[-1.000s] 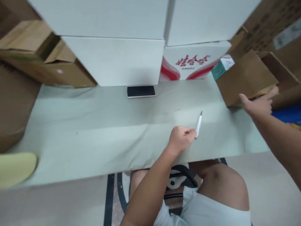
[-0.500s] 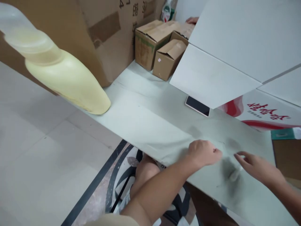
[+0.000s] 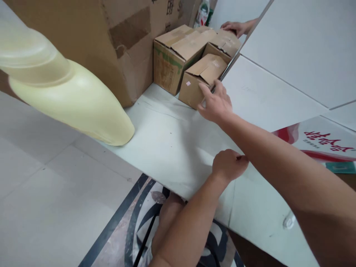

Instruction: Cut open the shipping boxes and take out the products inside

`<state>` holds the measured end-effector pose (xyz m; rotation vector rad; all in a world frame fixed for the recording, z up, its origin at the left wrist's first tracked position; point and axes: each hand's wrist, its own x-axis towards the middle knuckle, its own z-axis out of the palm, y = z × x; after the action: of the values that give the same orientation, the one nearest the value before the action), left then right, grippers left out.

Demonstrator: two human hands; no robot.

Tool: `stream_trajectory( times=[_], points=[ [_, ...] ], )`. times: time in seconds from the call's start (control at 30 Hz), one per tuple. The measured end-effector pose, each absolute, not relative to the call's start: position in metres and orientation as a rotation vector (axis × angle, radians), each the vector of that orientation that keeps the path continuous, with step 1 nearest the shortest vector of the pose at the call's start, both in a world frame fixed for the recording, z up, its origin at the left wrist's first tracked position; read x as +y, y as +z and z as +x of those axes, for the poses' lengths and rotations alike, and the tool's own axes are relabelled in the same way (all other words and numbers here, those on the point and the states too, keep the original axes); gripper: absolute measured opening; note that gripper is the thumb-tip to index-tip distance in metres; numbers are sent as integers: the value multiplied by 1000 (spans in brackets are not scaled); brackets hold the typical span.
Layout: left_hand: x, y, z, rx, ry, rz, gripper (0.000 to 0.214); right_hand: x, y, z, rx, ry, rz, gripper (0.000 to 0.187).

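My right hand [image 3: 216, 101] is stretched out at the front right corner of a small cardboard box [image 3: 194, 89], its fingers spread. Whether the fingertips touch the box I cannot tell. My left hand [image 3: 229, 164] is closed in a fist just above the pale green tabletop [image 3: 167, 137], beside my right forearm. A small dark spot shows at its curled fingers; what they hold, if anything, is hidden. A small clear object [image 3: 289, 221] lies on the table to the right, close to my right arm.
More cardboard boxes [image 3: 169, 68] stand behind the small one, and another person's hand [image 3: 235, 27] rests on one at the back. White panels [image 3: 283, 89] and a red-and-white printed box [image 3: 328, 141] are on the right. A pale yellow mannequin-like form [image 3: 80, 104] juts in from the left.
My right hand has moved forward and left from the table's right part to the small box, its fingers spreading. My left fist has shifted slightly left. The phone is now hidden behind my right arm.
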<state>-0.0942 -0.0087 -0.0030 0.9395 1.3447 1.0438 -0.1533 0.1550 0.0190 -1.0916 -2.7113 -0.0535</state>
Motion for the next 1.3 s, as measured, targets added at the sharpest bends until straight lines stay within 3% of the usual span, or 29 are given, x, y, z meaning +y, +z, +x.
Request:
stream_trajectory(
  times=[0.2, 0.37, 0.57, 0.8, 0.9, 1.07, 1.17, 1.3],
  points=[
    [-15, -2, -103, 1350, 1143, 895, 49, 205, -13, -198, -2676, -100, -1017, 73],
    [-15, -2, -105, 1437, 1280, 803, 50, 181, 0, -187, -2695, -55, -1078, 69],
    [-19, -3, -114, 1635, 1675, 813, 49, 104, 20, -95, -2674, -23, -1052, 65],
    [-30, 0, -116, 1891, 2228, 931, 31, 48, -31, 50, -2354, 86, -868, 59],
    [-32, 2, -115, 1975, 2300, 908, 22, 21, -42, 116, -2170, 211, -1138, 67],
    [-20, -2, -124, 2291, 2101, 867, 17, -17, -36, 225, -1616, 146, -2071, 53],
    [-10, -5, -131, 2290, 2044, 848, 26, -33, -34, 264, -1500, 272, -2492, 65],
    [-2, -1, -127, 2093, 1957, 887, 26, -38, -33, 274, -1551, 462, -2557, 81]
  ],
)
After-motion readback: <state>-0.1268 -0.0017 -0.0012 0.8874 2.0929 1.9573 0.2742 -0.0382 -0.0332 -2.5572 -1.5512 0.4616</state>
